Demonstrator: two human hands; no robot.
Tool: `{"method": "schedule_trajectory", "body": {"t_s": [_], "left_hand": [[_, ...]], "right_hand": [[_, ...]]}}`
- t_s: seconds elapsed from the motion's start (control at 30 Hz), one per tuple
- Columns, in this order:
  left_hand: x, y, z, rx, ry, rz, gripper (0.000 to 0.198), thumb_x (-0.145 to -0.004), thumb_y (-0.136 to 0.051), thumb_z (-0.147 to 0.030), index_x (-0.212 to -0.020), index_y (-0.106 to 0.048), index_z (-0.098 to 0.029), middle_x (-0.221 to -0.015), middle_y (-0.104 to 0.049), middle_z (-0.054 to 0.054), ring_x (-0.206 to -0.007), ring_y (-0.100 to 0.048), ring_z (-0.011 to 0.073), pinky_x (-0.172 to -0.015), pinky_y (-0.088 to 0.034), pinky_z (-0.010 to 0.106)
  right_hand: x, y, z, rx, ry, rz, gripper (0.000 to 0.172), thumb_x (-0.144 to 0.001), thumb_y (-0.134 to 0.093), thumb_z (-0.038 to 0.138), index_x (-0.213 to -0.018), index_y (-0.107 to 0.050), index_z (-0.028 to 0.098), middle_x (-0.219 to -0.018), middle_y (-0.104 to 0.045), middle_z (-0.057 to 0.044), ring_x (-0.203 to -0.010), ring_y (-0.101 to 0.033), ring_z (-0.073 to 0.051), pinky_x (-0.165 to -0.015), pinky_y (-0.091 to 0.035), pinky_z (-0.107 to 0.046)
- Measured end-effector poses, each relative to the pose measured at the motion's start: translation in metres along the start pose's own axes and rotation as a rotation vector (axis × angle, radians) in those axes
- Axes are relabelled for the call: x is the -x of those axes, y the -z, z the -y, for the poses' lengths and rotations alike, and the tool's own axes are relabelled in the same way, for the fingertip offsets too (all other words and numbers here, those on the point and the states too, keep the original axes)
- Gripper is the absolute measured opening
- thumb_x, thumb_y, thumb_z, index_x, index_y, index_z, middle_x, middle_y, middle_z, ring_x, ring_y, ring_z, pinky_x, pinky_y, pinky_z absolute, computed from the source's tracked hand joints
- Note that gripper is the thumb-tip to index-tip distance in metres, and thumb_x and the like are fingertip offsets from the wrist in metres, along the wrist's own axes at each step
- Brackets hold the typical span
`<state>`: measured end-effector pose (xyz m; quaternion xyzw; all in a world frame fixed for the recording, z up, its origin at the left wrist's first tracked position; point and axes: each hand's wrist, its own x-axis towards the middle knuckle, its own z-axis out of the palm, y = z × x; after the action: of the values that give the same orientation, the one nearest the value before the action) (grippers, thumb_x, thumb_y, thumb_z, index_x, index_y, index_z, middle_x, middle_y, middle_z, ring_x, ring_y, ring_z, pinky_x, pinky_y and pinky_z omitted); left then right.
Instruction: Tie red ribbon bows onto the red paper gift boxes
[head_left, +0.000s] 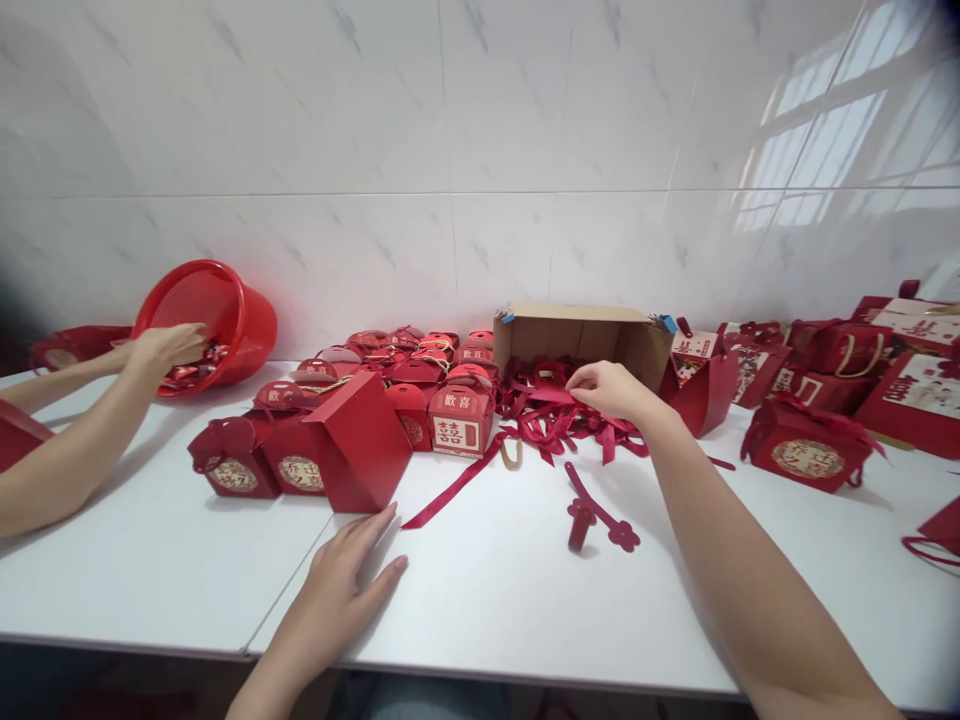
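Observation:
My left hand (341,585) rests on the white table with its fingers apart, beside the lower edge of a red box (360,445) with a raised flap. My right hand (611,388) reaches over a pile of dark red ribbons (555,425) that spills out of a cardboard box (585,325) lying on its side. Its thumb and forefinger are pinched together at the ribbons; what lies between them is too small to tell. Below the pile, flower-ended red strips (600,515) lie on the table. One long ribbon (457,490) stretches toward my left hand.
At the far left another person's hand (176,345) reaches into a tilted red basket (259,320) with small wrapped pieces. Several red gift boxes (459,415) stand at the middle back, more (810,445) at the right. A tiled wall rises behind.

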<state>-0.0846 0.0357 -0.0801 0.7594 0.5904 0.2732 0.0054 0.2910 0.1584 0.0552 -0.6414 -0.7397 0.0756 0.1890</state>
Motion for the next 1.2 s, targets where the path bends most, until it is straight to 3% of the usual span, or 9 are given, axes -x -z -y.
{"method": "schedule_trajectory", "body": {"t_s": [0.13, 0.23, 0.3, 0.43, 0.6, 0.83, 1.03, 1.2], "left_hand": [[0.0, 0.001, -0.003, -0.007, -0.014, 0.0, 0.048, -0.082, -0.053, -0.045, -0.125, -0.056, -0.023, -0.123, -0.062, 0.008, -0.11, -0.059, 0.0277, -0.092, -0.049, 0.043], [-0.001, 0.001, -0.003, -0.012, -0.02, 0.017, 0.046, -0.082, -0.052, -0.045, -0.123, -0.058, -0.024, -0.123, -0.062, 0.007, -0.111, -0.059, 0.0272, -0.093, -0.049, 0.043], [-0.002, 0.001, -0.002, -0.01, -0.02, 0.028, 0.046, -0.083, -0.051, -0.046, -0.122, -0.058, -0.023, -0.124, -0.062, 0.008, -0.112, -0.058, 0.0268, -0.094, -0.048, 0.043], [-0.003, 0.0, -0.001, -0.008, -0.017, 0.037, 0.047, -0.083, -0.051, -0.047, -0.121, -0.058, -0.022, -0.125, -0.061, 0.008, -0.113, -0.057, 0.0269, -0.096, -0.047, 0.044], [-0.003, 0.0, -0.002, 0.001, -0.024, 0.018, 0.045, -0.082, -0.052, -0.047, -0.119, -0.06, -0.022, -0.123, -0.062, 0.008, -0.112, -0.058, 0.0269, -0.095, -0.047, 0.044], [-0.003, 0.0, -0.002, 0.005, -0.036, 0.001, 0.044, -0.082, -0.053, -0.046, -0.118, -0.061, -0.023, -0.122, -0.064, 0.008, -0.111, -0.059, 0.027, -0.094, -0.048, 0.044], [-0.004, 0.002, -0.004, 0.015, -0.028, 0.014, 0.042, -0.081, -0.054, -0.047, -0.114, -0.063, -0.023, -0.121, -0.064, 0.008, -0.111, -0.059, 0.0274, -0.095, -0.048, 0.045], [-0.003, 0.003, -0.006, 0.02, -0.017, 0.022, 0.041, -0.081, -0.053, -0.047, -0.113, -0.064, -0.024, -0.121, -0.064, 0.007, -0.113, -0.058, 0.0275, -0.095, -0.047, 0.045]], "right_hand": [[0.015, -0.026, -0.022, 0.155, -0.191, 0.065, 0.027, -0.083, -0.054, 0.035, -0.081, -0.07, 0.013, -0.087, -0.07, -0.017, -0.082, -0.066, -0.028, -0.071, -0.046, -0.036], [0.023, -0.053, -0.036, 0.236, -0.291, 0.055, 0.018, -0.076, -0.064, 0.027, -0.076, -0.069, 0.01, -0.084, -0.069, -0.021, -0.087, -0.065, -0.036, -0.079, -0.042, -0.047], [0.025, -0.068, -0.04, 0.237, -0.275, 0.02, 0.014, -0.078, -0.059, 0.021, -0.081, -0.069, 0.011, -0.09, -0.068, -0.019, -0.091, -0.064, -0.034, -0.084, -0.039, -0.047], [0.026, -0.088, -0.036, 0.148, -0.158, -0.069, 0.027, -0.091, -0.042, 0.026, -0.104, -0.065, 0.019, -0.111, -0.063, -0.012, -0.1, -0.059, -0.023, -0.083, -0.04, -0.032], [0.025, -0.106, -0.031, 0.024, -0.079, -0.088, 0.03, -0.086, -0.051, 0.025, -0.114, -0.06, 0.018, -0.113, -0.061, -0.011, -0.1, -0.058, -0.02, -0.08, -0.041, -0.026], [0.022, -0.11, -0.043, -0.189, -0.13, -0.091, 0.021, -0.081, -0.049, 0.009, -0.088, -0.069, 0.014, -0.094, -0.068, -0.013, -0.094, -0.061, -0.023, -0.081, -0.043, -0.029], [0.02, -0.105, -0.052, -0.488, -0.275, -0.214, 0.02, -0.079, -0.048, 0.008, -0.081, -0.066, 0.016, -0.091, -0.068, -0.011, -0.096, -0.062, -0.024, -0.084, -0.045, -0.034], [0.022, -0.091, -0.045, -0.92, -0.32, -0.188, 0.014, -0.085, -0.045, 0.015, -0.085, -0.058, 0.019, -0.081, -0.066, -0.006, -0.073, -0.064, -0.017, -0.065, -0.051, -0.029]]}}
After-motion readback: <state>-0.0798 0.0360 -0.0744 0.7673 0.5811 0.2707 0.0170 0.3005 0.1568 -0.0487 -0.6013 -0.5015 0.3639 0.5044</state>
